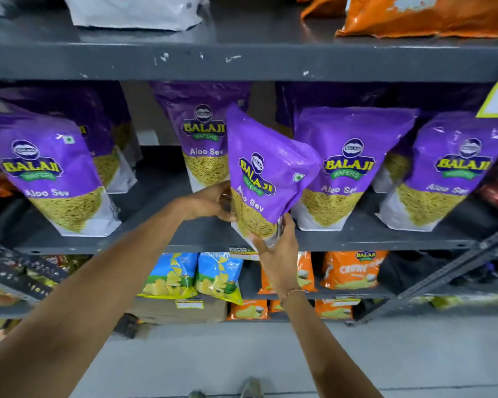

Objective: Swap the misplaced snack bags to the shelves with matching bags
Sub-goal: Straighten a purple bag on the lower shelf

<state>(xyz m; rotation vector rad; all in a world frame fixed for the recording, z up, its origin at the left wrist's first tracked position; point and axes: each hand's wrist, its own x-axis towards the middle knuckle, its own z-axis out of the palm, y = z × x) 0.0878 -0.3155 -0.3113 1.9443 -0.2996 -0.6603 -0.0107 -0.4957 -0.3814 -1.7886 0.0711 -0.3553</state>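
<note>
Held bag: a purple Aloo Sev bag was tilted, its top leaning left, at the near edge of the middle shelf, between two other purple bags.
Left hand: it pressed against the held bag's lower left side; its fingers were wrapped round that edge, holding the bag.
Right hand: it cupped the bag's bottom right corner from below, fingers closed on the corner; a thin bracelet sat on the wrist.
Middle shelf: matching purple bags stood upright along it, one at the far left, one behind the held bag, two to the right, with more in the row behind.
Top shelf: a white bag at left, an orange bag at right.
Lower shelf: blue chip bags at left of the right arm, orange bags at right.
Floor: grey, with a shoe tip at the near edge.
</note>
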